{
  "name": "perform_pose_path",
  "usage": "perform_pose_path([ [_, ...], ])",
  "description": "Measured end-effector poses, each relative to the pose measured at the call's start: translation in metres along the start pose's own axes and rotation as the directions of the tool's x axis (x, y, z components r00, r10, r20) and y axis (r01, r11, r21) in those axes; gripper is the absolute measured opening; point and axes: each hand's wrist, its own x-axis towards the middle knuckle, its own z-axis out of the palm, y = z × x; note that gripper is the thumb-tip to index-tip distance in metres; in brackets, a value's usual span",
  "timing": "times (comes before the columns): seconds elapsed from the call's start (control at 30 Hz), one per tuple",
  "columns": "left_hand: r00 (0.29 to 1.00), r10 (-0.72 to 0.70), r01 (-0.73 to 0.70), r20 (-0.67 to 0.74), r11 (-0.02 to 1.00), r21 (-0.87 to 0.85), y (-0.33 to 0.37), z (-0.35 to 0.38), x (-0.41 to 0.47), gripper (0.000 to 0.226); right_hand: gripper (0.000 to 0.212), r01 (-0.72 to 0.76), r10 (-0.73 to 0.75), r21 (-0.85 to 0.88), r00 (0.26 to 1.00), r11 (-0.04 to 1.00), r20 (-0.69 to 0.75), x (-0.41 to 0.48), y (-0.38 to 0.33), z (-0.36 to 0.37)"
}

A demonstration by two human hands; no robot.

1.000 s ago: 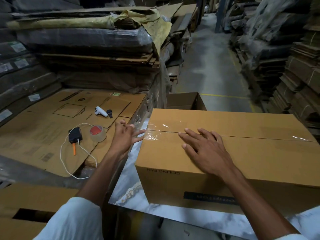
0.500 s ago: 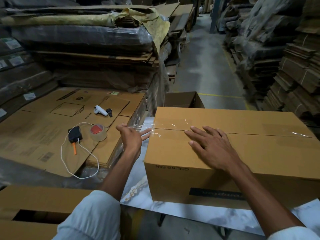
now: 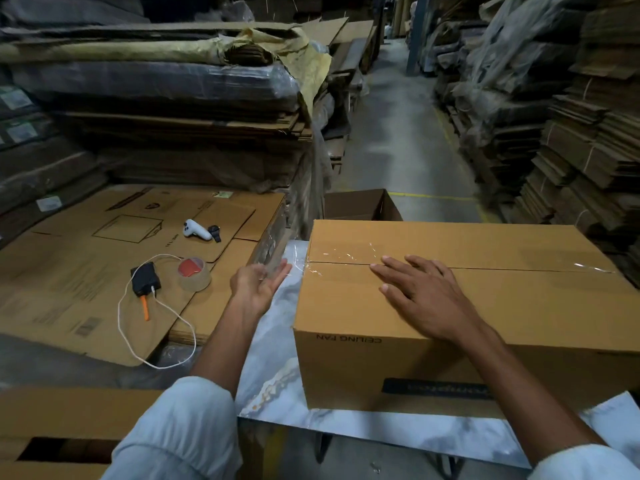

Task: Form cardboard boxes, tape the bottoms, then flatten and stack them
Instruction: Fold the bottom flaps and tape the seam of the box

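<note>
Drew left hand [image 3: 258,287] off box [image 3: 540,313], open.
Kept right hand [image 3: 427,301] flat, open, on taped seam [image 3: 341,262]; taping likely done.

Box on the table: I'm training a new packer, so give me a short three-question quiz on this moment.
1. True or false: the right hand lies flat on top of the box.
2. Where is the tape roll? A) on the flat cardboard left of the box B) on top of the box C) on the floor
3. Fill in: the seam on the box's top is covered with clear ____.
Key: 1 true; 2 A; 3 tape.
</note>
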Motion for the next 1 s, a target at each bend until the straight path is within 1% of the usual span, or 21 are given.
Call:
perform_pose_path([
  [0.03,0.994,0.076,-0.068,-0.073,0.992,0.108,0.008,-0.003,-0.001,0.027,0.050,0.000,0.000,0.000,1.000,1.000,0.000,-0.001,0.000,-0.001],
  [0.07,0.991,0.081,-0.062,-0.110,0.984,0.166,0.015,-0.004,-0.004,0.025,0.050,-0.002,0.002,0.000,1.000,1.000,0.003,-0.001,0.000,-0.001],
  [0.13,0.984,0.102,-0.074,-0.149,0.980,0.186,0.022,-0.010,-0.008,0.035,0.050,-0.006,0.006,0.003,1.000,1.000,0.006,0.000,-0.001,-0.002],
  [0.17,0.979,0.136,-0.092,-0.152,0.960,0.264,0.026,-0.011,-0.009,0.041,0.049,-0.006,0.006,0.004,1.000,1.000,0.005,0.000,-0.002,-0.002],
  [0.2,0.957,0.242,-0.151,-0.160,0.886,0.438,0.031,-0.010,-0.012,0.044,0.050,-0.009,0.009,0.004,1.000,1.000,0.003,0.000,-0.003,-0.001],
  [0.23,0.910,0.389,-0.235,-0.142,0.766,0.598,0.033,-0.008,-0.013,0.044,0.050,-0.010,0.010,0.000,1.000,1.000,0.000,0.000,-0.003,-0.001],
  [0.27,0.829,0.552,-0.353,-0.085,0.635,0.687,0.035,-0.005,-0.014,0.042,0.050,-0.011,0.011,-0.004,1.000,1.000,-0.002,0.001,-0.003,-0.001],
  [0.3,0.704,0.710,-0.485,0.001,0.480,0.731,0.032,0.001,-0.020,0.035,0.050,-0.011,0.011,-0.005,1.000,1.000,-0.004,0.001,-0.003,-0.001],
  [0.33,0.560,0.813,-0.625,0.156,0.292,0.724,0.025,0.009,-0.032,0.023,0.050,-0.010,0.010,-0.004,1.000,1.000,-0.007,0.001,-0.003,0.000],
  [0.37,0.429,0.834,-0.736,0.346,0.100,0.670,0.012,0.016,-0.042,0.013,0.050,-0.007,0.007,-0.003,1.000,1.000,-0.011,0.000,-0.004,0.000],
  [0.4,0.347,0.754,-0.798,0.558,-0.075,0.597,-0.006,0.023,-0.054,0.010,0.051,-0.007,0.007,-0.007,1.000,1.000,-0.014,0.000,-0.004,0.000],
  [0.43,0.312,0.596,-0.833,0.740,-0.203,0.515,-0.028,0.031,-0.063,0.010,0.052,-0.006,0.005,-0.008,1.000,1.000,-0.023,0.000,-0.006,-0.001],
  [0.47,0.314,0.382,-0.841,0.869,-0.313,0.442,-0.053,0.038,-0.069,0.012,0.052,-0.006,0.006,-0.003,0.999,1.000,-0.034,-0.001,-0.007,-0.001],
  [0.5,0.335,0.149,-0.834,0.930,-0.413,0.366,-0.076,0.040,-0.068,0.018,0.052,-0.005,0.006,0.008,0.999,1.000,-0.053,-0.002,-0.008,-0.003],
  [0.53,0.387,-0.057,-0.814,0.920,-0.489,0.312,-0.099,0.042,-0.066,0.024,0.050,-0.007,0.009,0.032,0.997,0.999,-0.074,-0.002,-0.007,-0.004],
  [0.57,0.435,-0.197,-0.793,0.878,-0.546,0.270,-0.117,0.041,-0.061,0.031,0.046,-0.009,0.015,0.063,0.995,0.998,-0.100,-0.005,-0.004,-0.007],
  [0.6,0.468,-0.274,-0.770,0.840,-0.593,0.235,-0.132,0.040,-0.054,0.036,0.042,-0.015,0.027,0.093,0.991,0.996,-0.128,-0.007,0.002,-0.010],
  [0.7,0.468,-0.313,-0.687,0.827,-0.717,0.117,-0.154,0.036,-0.044,0.048,0.036,-0.075,0.091,0.082,0.973,0.994,-0.213,-0.025,0.043,-0.023],
  [0.77,0.486,-0.331,-0.646,0.809,-0.760,0.076,-0.162,0.036,-0.045,0.055,0.033,-0.150,0.156,0.042,0.954,0.988,-0.258,-0.040,0.083,-0.035],
  [0.9,0.508,-0.381,-0.634,0.773,-0.773,0.036,-0.189,0.041,-0.056,0.060,0.026,-0.312,0.287,-0.022,0.897,0.950,-0.336,-0.060,0.158,-0.058],
  [1.0,0.516,-0.424,-0.667,0.744,-0.745,0.038,-0.219,0.052,-0.063,0.067,0.037,-0.365,0.361,0.057,0.864,0.929,-0.350,-0.067,0.188,-0.071],
])
